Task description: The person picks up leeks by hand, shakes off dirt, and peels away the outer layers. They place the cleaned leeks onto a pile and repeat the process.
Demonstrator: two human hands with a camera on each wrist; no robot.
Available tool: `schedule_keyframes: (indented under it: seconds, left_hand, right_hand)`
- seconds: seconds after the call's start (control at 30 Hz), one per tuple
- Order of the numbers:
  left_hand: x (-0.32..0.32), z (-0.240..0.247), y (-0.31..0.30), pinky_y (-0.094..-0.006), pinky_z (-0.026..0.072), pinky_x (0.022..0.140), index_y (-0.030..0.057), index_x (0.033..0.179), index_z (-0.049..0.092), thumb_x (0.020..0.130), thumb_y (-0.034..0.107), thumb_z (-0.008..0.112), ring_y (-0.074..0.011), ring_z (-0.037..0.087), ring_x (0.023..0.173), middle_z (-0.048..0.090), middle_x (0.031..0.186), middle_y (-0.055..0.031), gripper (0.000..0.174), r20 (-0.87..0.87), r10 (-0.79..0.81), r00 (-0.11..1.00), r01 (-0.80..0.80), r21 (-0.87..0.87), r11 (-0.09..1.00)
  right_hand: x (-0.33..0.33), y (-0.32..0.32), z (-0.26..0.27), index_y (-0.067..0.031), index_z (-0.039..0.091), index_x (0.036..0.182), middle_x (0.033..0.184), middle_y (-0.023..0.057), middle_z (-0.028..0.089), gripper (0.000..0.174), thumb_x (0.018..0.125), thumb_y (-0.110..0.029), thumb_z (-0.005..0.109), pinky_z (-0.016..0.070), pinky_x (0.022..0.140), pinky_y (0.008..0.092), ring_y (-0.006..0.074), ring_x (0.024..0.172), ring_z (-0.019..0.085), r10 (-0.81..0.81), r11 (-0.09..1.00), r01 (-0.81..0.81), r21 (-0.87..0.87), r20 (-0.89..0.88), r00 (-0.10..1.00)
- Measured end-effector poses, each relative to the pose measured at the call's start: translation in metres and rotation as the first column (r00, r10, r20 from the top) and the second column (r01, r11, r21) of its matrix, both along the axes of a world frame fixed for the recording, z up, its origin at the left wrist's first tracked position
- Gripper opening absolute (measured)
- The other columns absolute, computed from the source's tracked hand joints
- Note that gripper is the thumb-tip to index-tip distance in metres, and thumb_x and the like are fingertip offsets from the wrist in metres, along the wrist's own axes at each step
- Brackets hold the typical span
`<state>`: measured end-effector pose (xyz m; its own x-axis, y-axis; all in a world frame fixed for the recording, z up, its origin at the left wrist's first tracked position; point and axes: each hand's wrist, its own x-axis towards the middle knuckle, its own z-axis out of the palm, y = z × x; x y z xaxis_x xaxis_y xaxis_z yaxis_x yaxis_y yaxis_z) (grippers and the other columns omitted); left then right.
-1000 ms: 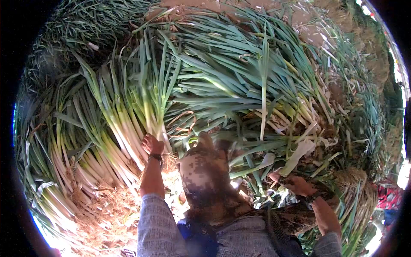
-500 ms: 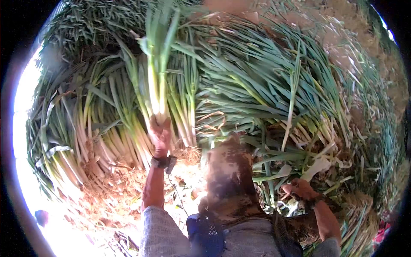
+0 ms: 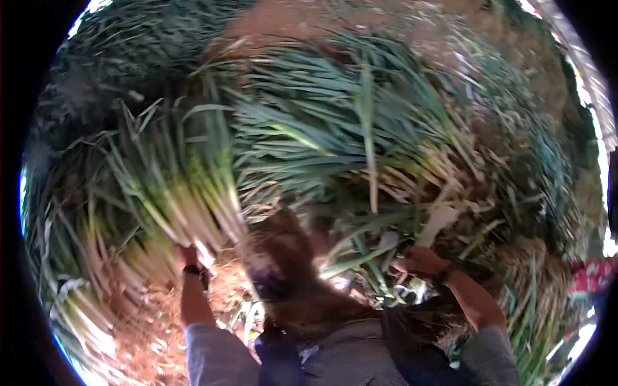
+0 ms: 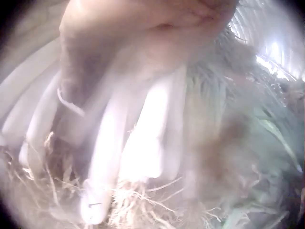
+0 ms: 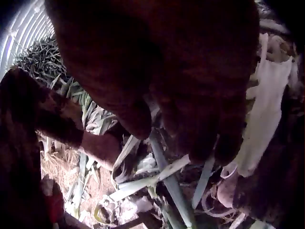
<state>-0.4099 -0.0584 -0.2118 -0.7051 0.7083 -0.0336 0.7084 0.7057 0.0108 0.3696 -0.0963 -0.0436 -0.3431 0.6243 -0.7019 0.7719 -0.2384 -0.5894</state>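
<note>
Obs., left side: my left hand sits low at the root end of the stacked leeks, forearm pointing up out of the grey sleeve. The head view is motion-blurred here, so the grip is unreadable from it. The left wrist view settles it: my fingers are wrapped over a bunch of white leek stalks, which run out from under the palm and end in hairy roots.

Obs., right side: my right hand is out to the side, well apart from the left, wrist bent, dark strap on the wrist. It rests among loose leaves beside a pale peeled sheath. The right wrist view shows the fingers curled downward over a green stalk. I cannot tell whether they clasp it.
</note>
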Motion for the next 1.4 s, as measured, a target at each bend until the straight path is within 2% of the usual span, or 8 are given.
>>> schedule_keyframes:
  seconds: [0.17,0.3,0.5,0.57,0.7,1.07,1.1,1.4]
  left_hand:
    - [0.02,0.036,0.025,-0.0481,0.0536,0.078,-0.006,0.107,0.06,0.079,0.03,0.071,-0.0372,0.065,0.088,0.066,0.097,-0.0238,0.047,-0.292,-0.224,0.93,0.302,0.255,0.918]
    - [0.134,0.159,0.069,-0.0244,0.0494,0.056,0.0032,0.116,0.06,0.091,0.015,0.062,-0.0148,0.061,0.088,0.063,0.114,-0.0144,0.027,0.747,-0.484,0.456,-0.384,0.656,0.65]
    - [0.308,0.343,0.083,-0.0219,0.0503,0.06,-0.0006,0.117,0.056,0.1,0.016,0.047,-0.0156,0.059,0.073,0.063,0.096,-0.0096,0.026,-0.05,-0.57,0.82,0.438,0.695,0.57]
    - [0.348,0.378,0.077,-0.0223,0.048,0.057,-0.0032,0.109,0.057,0.095,0.018,0.056,-0.0144,0.058,0.066,0.063,0.086,-0.0087,0.025,0.64,-0.758,-0.124,-0.517,0.611,0.6]
    - [0.423,0.317,0.081,-0.0275,0.038,0.035,0.0014,0.1,0.052,0.09,0.031,0.061,-0.0131,0.042,0.042,0.047,0.064,-0.0045,0.033,0.697,-0.671,-0.255,-0.286,0.609,0.74]
    - [0.466,0.325,0.097,-0.0262,0.0438,0.049,-0.0028,0.098,0.057,0.085,0.025,0.066,-0.0164,0.056,0.055,0.06,0.07,-0.0093,0.032,0.972,-0.186,-0.144,0.188,0.211,0.959]
    - [0.472,0.327,0.096,-0.0265,0.0443,0.049,-0.0033,0.098,0.058,0.084,0.025,0.066,-0.0166,0.057,0.055,0.06,0.071,-0.0098,0.032,0.967,-0.172,-0.188,0.138,0.2,0.97]
    - [0.48,0.339,0.099,-0.0289,0.0477,0.074,-0.0049,0.096,0.064,0.084,0.012,0.064,-0.0161,0.061,0.078,0.065,0.09,-0.0104,0.021,0.987,-0.098,-0.129,0.412,0.143,0.9]
  right_hand:
    - [0.035,0.05,-0.057,0.0032,0.06,0.103,0.095,0.0238,0.062,0.03,0.089,-0.024,0.058,0.0493,0.083,0.0472,0.0405,0.087,0.06,-0.133,0.93,0.093,0.355,0.091,0.987]
    - [0.053,0.101,-0.143,-0.0035,0.055,0.116,0.104,0.0232,0.06,0.034,0.085,-0.017,0.058,0.0466,0.078,0.05,0.0434,0.092,0.057,-0.084,0.811,-0.024,0.585,0.157,0.984]
    - [0.036,0.169,-0.078,0.0028,0.048,0.123,0.111,0.0249,0.058,0.042,0.085,-0.016,0.056,0.0451,0.086,0.0496,0.0428,0.101,0.055,-0.152,0.726,-0.125,0.676,0.336,0.93]
    - [0.072,0.185,-0.087,0.0045,0.043,0.131,0.124,0.0272,0.053,0.054,0.084,-0.016,0.06,0.0424,0.096,0.0491,0.0448,0.114,0.05,-0.432,0.591,0.098,0.801,0.212,0.876]
    - [0.141,0.215,-0.076,0.0005,0.021,0.147,0.148,0.0263,0.029,0.09,0.077,-0.025,0.072,0.0325,0.11,0.048,0.0438,0.134,0.03,-0.418,0.799,0.152,0.582,0.354,0.836]
    - [0.135,0.216,-0.114,-0.0024,0.036,0.141,0.13,0.0209,0.047,0.086,0.076,-0.045,0.071,0.0376,0.103,0.047,0.034,0.124,0.044,0.139,0.979,-0.198,-0.045,0.86,0.491]
    - [0.161,0.17,-0.158,-0.0017,0.044,0.134,0.12,0.0198,0.052,0.077,0.074,-0.041,0.074,0.0432,0.095,0.0448,0.0335,0.11,0.052,-0.132,0.701,-0.516,0.492,0.801,0.584]
    - [0.147,0.15,-0.112,-0.0023,0.045,0.135,0.123,0.0207,0.058,0.082,0.068,-0.033,0.08,0.0471,0.092,0.0446,0.0371,0.109,0.057,-0.296,0.878,0.106,0.467,0.356,0.886]
